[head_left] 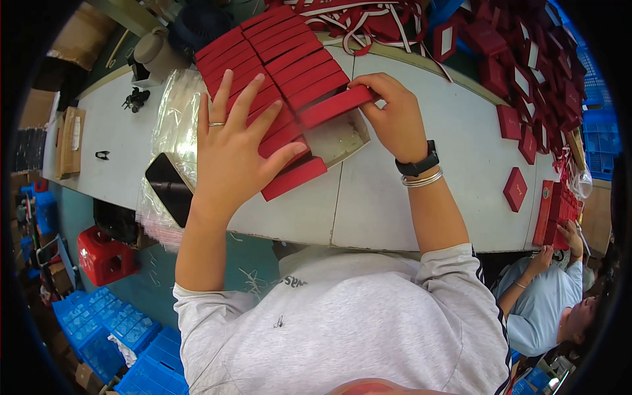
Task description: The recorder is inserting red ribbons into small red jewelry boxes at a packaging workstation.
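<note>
Rows of flat red boxes (299, 62) stand on edge, packed side by side in two columns in a shallow carton (351, 151). My right hand (397, 115) pinches the end of one red box (336, 106) at the near end of the right column, beside a bare part of the carton. Over the left column lies my left hand (237, 148), fingers spread, resting on or just above the boxes. One more red box (295, 178) shows at the near end of that column, under the left thumb.
Clear plastic bags (172, 118) with a black phone (169, 189) on them lie to the left. Red and white ribbons (368, 16) are at the back. A heap of red boxes (520, 66) fills the right. A co-worker (546, 296) handles red boxes at the far right.
</note>
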Motion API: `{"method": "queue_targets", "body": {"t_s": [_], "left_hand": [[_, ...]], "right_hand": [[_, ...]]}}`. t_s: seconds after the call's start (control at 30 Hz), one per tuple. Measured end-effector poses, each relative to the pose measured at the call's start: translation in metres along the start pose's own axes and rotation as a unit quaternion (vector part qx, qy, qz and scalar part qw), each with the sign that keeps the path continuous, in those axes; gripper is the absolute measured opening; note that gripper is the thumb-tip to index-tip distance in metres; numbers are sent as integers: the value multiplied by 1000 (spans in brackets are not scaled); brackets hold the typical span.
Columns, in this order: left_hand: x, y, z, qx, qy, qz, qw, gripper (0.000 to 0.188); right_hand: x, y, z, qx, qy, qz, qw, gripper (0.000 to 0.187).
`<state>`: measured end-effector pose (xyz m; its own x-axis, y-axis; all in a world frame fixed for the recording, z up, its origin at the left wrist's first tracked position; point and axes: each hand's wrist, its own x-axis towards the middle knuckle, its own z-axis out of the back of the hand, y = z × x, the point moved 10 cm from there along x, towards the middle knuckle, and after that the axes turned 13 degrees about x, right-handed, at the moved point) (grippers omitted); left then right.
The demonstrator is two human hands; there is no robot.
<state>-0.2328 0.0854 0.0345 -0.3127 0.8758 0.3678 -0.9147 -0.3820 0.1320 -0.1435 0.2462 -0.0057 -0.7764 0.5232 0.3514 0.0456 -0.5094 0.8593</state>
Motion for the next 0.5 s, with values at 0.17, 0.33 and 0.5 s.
{"method": "queue_targets", "body": {"t_s": [0.17, 0.33, 0.5], "left_hand": [[-6, 8, -3, -9, 1, 9, 1000, 53], [-15, 14, -7, -1, 0, 21, 1000, 49], [-22, 13, -19, -32, 23, 20, 999, 54]], "right_hand": [[1, 3, -8, -2, -14, -7, 1000, 24], [2, -16, -12, -39, -54, 16, 998, 29], [-4, -21, -11, -12, -101, 16, 995, 35]]}}
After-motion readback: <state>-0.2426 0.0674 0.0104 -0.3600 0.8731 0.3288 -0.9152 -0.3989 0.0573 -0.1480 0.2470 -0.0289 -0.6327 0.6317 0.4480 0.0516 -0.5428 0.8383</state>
